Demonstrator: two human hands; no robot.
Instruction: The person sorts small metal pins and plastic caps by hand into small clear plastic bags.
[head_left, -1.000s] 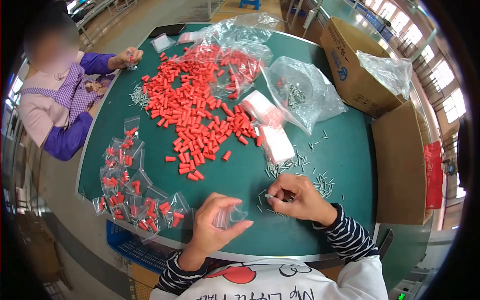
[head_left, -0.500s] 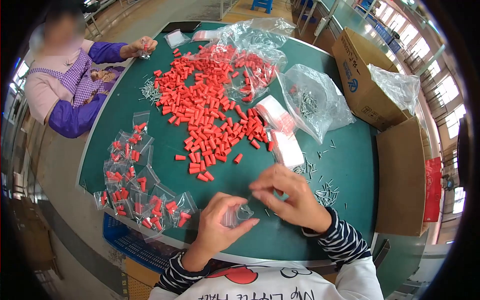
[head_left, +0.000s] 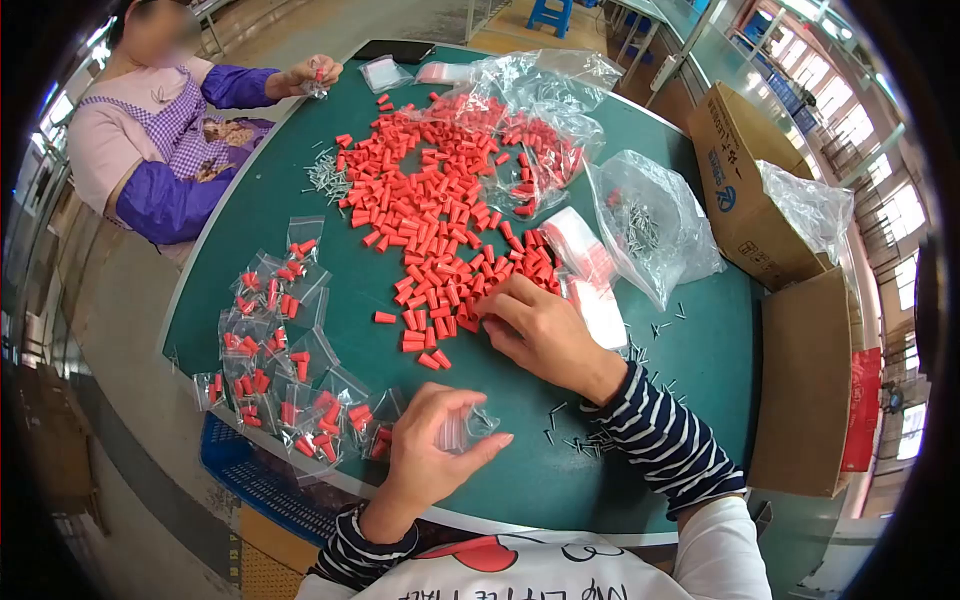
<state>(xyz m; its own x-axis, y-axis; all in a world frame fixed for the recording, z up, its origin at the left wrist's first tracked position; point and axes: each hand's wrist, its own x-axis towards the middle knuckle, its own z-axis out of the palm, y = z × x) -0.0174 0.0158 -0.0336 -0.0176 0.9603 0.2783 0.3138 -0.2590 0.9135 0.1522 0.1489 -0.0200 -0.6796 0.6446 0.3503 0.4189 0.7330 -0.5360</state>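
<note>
Plainly, the right hand (head_left: 540, 335) reaches toward the upper left, its thumb and fingers curled close together at the lower right edge of a heap of small red tapered plastic caps (head_left: 430, 235). A cap shows right by the fingertips; whether they are clamped on it I cannot tell. The caps lie up and left of this hand, which is nearer to them than the left hand (head_left: 425, 450). Their long axes point every way, though one loose cap (head_left: 385, 317) at the heap's left lies lengthwise across the frame.

At lower centre, the left hand's thumb and fingers curve apart around a small clear plastic bag (head_left: 455, 432), holding it. Left of that hand are clear zip bags with red caps inside (head_left: 325, 410); below the right forearm, loose silvery screws (head_left: 595, 443). Farther out, a co-worker's hand (head_left: 312, 76) is at upper left, a brown cardboard box (head_left: 735, 160) at upper right.
</note>
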